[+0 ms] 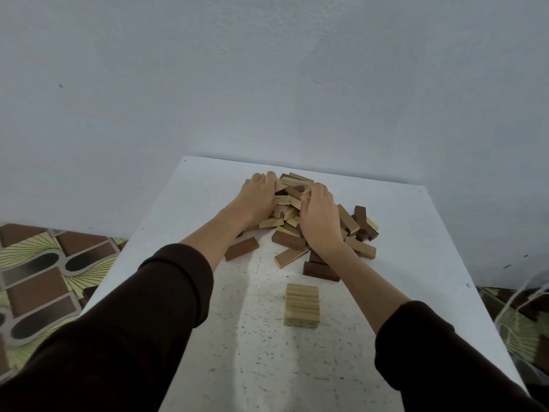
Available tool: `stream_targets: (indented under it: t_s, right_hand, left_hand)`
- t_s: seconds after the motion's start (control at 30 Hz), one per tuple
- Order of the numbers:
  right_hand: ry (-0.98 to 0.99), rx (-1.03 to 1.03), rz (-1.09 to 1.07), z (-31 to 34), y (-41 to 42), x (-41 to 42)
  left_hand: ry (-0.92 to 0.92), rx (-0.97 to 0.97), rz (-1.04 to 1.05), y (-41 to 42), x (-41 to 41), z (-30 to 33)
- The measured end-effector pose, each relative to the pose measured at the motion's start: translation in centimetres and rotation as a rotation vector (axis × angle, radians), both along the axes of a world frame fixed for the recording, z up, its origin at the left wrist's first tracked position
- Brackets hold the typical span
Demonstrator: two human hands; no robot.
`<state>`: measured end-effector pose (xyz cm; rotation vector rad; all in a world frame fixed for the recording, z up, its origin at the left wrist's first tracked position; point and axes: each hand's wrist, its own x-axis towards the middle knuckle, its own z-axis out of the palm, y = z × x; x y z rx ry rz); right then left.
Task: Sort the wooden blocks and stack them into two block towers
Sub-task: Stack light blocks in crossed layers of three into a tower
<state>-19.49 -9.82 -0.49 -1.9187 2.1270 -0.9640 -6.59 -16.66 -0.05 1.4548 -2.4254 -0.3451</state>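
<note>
Dark sleeves (124, 328) reach out; both hands (319, 221) curl into the block pile (292, 203), grip seemingly unclear.

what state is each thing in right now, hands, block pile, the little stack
left hand: on the pile's left side, fingers curled into the blocks
right hand: on the pile's right side, fingers curled over blocks
block pile: loose jumble, light and dark mixed, unsorted
light block stack: neat, standing alone near the person, untouched
dark block: lying flat, apart from pile
</note>
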Motion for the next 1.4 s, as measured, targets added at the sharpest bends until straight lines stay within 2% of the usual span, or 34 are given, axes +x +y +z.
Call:
stream_targets:
  t_s: [0.13, 0.4, 0.47, 0.53, 0.63, 0.8, 0.87, 0.97, 1.03, 1.13, 1.27, 1.4]
  right_hand:
    - [-0.008, -0.009, 0.015, 0.0, 0.1, 0.1]
    - [-0.047, 0.005, 0.022, -0.1, 0.4, 0.1]
    - [-0.136, 0.029, 0.020, 0.0, 0.6, 0.2]
    - [-0.279, 0.057, 0.016, 0.2, 0.8, 0.4]
    - [-0.489, 0.085, 0.037, 0.7, 1.0, 1.1]
    - [-0.623, 0.117, 0.112, 1.6, 2.6, 2.8]
    - [-0.611, 0.134, 0.117, 1.6, 3.2, 3.9]
    - [-0.418, 0.181, 0.130, 1.3, 4.0, 5.6]
    - [-0.358, 0.284, 0.176, 0.8, 4.9, 7.1]
    - [-0.290, 0.397, 0.196, -0.7, 6.0, 9.5]
    - [-0.384, 0.490, 0.164, -3.0, 6.8, 12.1]
    - [-0.340, 0.443, 0.132, -4.2, 7.1, 13.3]
  left_hand:
    - [-0.108, -0.008, -0.070, -0.3, 0.3, 0.5]
    - [-0.117, -0.085, -0.109, -0.3, 0.2, 0.5]
    - [-0.012, -0.042, -0.059, -0.2, 0.3, 0.3]
    - [0.196, 0.063, -0.005, 0.2, 0.6, 0.2]
    - [0.439, 0.142, -0.055, 1.9, 1.0, 0.3]
    - [0.648, 0.299, -0.055, 6.0, 2.9, 0.8]
    - [0.731, 0.379, -0.004, 7.7, 4.1, 0.4]
    - [0.779, 0.524, 0.082, 9.6, 6.4, -1.0]
    - [0.807, 0.539, 0.136, 10.7, 8.2, -2.3]
    - [0.788, 0.414, 0.268, 11.7, 10.4, -3.8]
    - [0.576, 0.328, 0.344, 12.0, 12.0, -5.0]
    - [0.486, 0.253, 0.378, 12.3, 13.2, -5.8]
